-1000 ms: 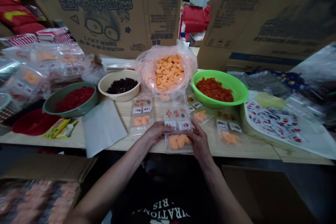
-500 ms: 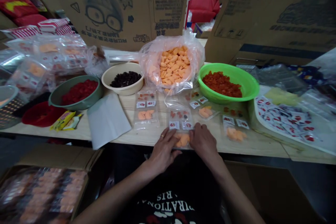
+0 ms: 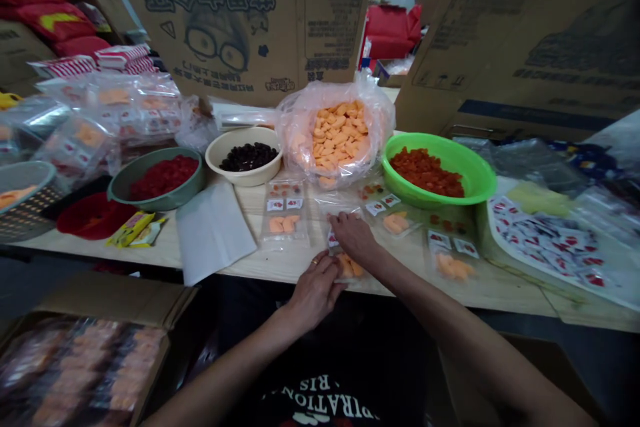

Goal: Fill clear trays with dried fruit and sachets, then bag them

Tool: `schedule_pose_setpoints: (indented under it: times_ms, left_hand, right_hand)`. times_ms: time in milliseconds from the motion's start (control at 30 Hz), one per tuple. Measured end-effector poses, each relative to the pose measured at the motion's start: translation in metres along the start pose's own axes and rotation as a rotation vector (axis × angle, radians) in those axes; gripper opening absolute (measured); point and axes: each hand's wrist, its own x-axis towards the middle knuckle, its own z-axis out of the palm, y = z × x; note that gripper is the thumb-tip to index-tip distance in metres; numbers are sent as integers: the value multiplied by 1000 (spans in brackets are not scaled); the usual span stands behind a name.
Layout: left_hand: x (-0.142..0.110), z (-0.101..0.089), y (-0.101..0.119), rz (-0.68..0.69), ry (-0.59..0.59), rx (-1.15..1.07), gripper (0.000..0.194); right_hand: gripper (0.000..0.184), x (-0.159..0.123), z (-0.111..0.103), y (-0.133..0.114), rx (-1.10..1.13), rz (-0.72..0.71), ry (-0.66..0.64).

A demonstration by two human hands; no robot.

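Observation:
At the table's front edge lies a clear plastic snack pack (image 3: 351,265), with orange pieces in its near compartment and a small printed sachet partly showing above. My left hand (image 3: 319,285), a ring on one finger, has its bent fingers on the pack's near left corner. My right hand (image 3: 356,237) reaches across the pack's far half, fingers curled down at its upper left side and hiding most of the sachets. Clear film (image 3: 336,201) extends beyond those fingers. Similar filled packs lie to the left (image 3: 284,213) and right (image 3: 453,257), and another pack (image 3: 397,220) sits beyond my right wrist.
Behind are a bag of orange pieces (image 3: 295,147), a cream bowl (image 3: 216,161) of dark pieces, a grey-green bowl (image 3: 195,188) and a green basin (image 3: 483,183). A sachet tray (image 3: 487,250) stands right, white sheets (image 3: 213,233) left. An open carton (image 3: 125,297) sits below.
My right hand has moved from the pack's near right side up and left over its far half. My left hand stays at the near left corner. The view has tilted slightly.

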Motion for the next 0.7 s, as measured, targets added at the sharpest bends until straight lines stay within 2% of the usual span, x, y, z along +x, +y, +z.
schedule_pose_setpoints:
  times_ms: [100,167,300,400,467,533,633,700]
  left_hand:
    - [2,9,-6,-97,132,-20,48]
    - [4,16,-12,-101,232,-41,62]
    - [5,23,-24,-26,346,-35,53]
    - [6,20,-25,43,321,-69,44]
    - [7,15,-20,64,238,-145,39]
    - [7,7,-10,27,169,-239,35]
    - [4,-15,10,-32,184,-339,35]
    - [3,-35,22,-46,203,-362,37]
  right_hand:
    - [31,-12,0,-4,16,-81,-22]
    - [25,-26,0,-10,59,-139,-52]
    - [33,-55,-2,-17,141,-197,-77]
    - [41,-74,-6,-21,186,-221,-36]
    - [41,-85,-10,-24,214,-257,66]
    - [35,-96,-17,-29,239,-290,228]
    - [25,-109,-35,-37,266,-334,493]
    - [24,-112,-48,-43,304,-371,600]
